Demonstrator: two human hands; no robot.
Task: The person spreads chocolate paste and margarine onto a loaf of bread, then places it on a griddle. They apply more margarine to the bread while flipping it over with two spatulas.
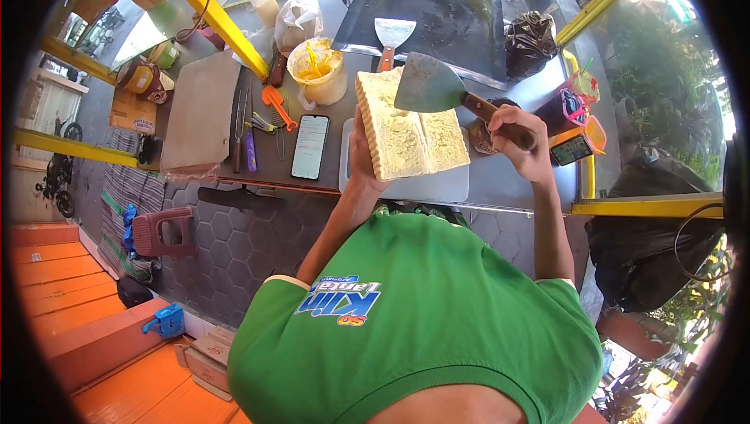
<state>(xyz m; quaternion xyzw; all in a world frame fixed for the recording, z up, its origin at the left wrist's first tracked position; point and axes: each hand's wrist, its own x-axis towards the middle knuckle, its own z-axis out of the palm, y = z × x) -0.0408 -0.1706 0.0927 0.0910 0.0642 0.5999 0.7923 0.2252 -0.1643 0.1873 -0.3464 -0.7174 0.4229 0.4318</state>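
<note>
My left hand (361, 160) holds up a thick slab of bread (406, 135), split open and smeared with yellow butter. My right hand (522, 141) grips the wooden handle of a wide metal scraper (428, 86), whose blade lies against the upper part of the bread. Under the bread sits a white cutting board (426, 186). Beside it at the back stands a tub of yellow butter (317, 71) with a utensil in it.
A black griddle (445, 17) with a second scraper (392, 35) lies at the back. A phone (310, 146), knives, tongs and a wooden board (201, 115) are on the left of the counter. Yellow cart posts frame both sides. A plastic stool (162, 231) stands on the pavement.
</note>
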